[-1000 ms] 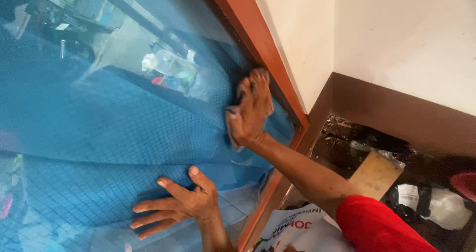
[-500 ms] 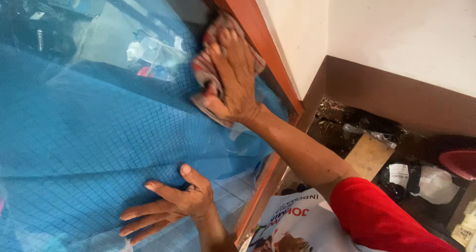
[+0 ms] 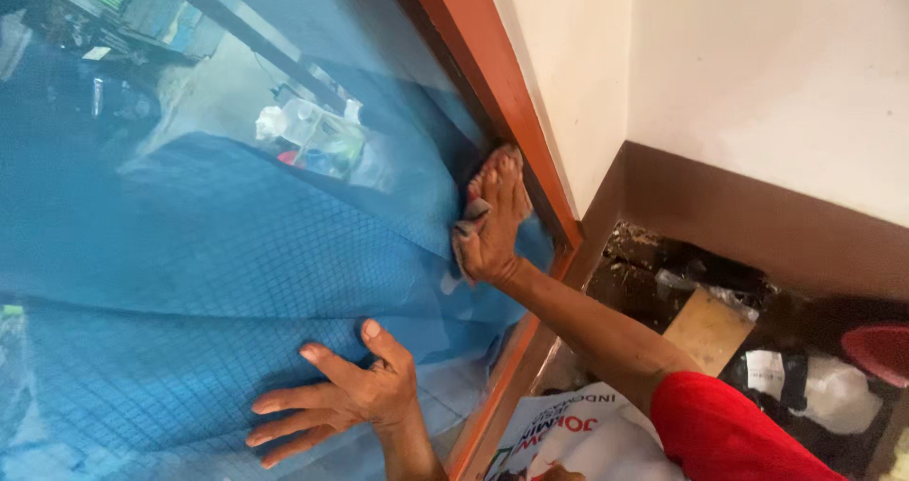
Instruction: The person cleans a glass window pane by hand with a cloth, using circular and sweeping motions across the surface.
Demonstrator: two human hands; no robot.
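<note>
A large blue-tinted window pane (image 3: 218,254) fills the left of the view, set in an orange-brown wooden frame (image 3: 483,74). My right hand (image 3: 494,218) presses a small grey cloth (image 3: 470,223) flat against the glass, close beside the frame's right edge. My left hand (image 3: 336,400) lies lower on the pane with fingers spread, holding nothing. A red sleeve (image 3: 734,429) covers my right upper arm.
A cream wall with a dark brown lower band (image 3: 757,216) meets the frame at the right. On the dark floor lie a tan board (image 3: 705,329), white scraps (image 3: 833,391) and a red object (image 3: 881,348). Through the glass, clutter and a street scene show.
My right hand with the cloth rose up the pane, then came back down and moved right against the frame. My left hand stayed flat on the glass.
</note>
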